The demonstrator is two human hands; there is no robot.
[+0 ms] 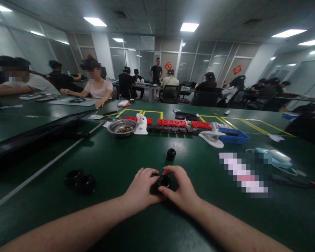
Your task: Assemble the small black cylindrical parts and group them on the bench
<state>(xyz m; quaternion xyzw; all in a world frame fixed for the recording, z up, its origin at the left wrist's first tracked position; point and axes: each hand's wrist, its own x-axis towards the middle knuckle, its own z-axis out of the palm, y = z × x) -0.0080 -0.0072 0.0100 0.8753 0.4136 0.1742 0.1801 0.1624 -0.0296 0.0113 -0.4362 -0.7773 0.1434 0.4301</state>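
Note:
Between my two hands a black ring-shaped part [164, 181] rests low over the green table, its round opening facing up. My right hand [182, 183] curls around its right side, thumb in front and index finger behind. From the left, my left hand [144, 183] closes round the same part, with some of its fingertips hidden. Just beyond the hands a similar small black ring [171, 154] stands alone. Two more black rings, one farther back [73, 176] and one nearer [85, 183], lie together to the left.
A metal bowl [122, 128] of small pieces stands ahead, beside a white clamp stand [141, 125]. Red strips [171, 122], another white clamp [212, 137] and a blue tray [233, 136] line the back. A long black object [36, 134] lies left. Co-workers sit beyond.

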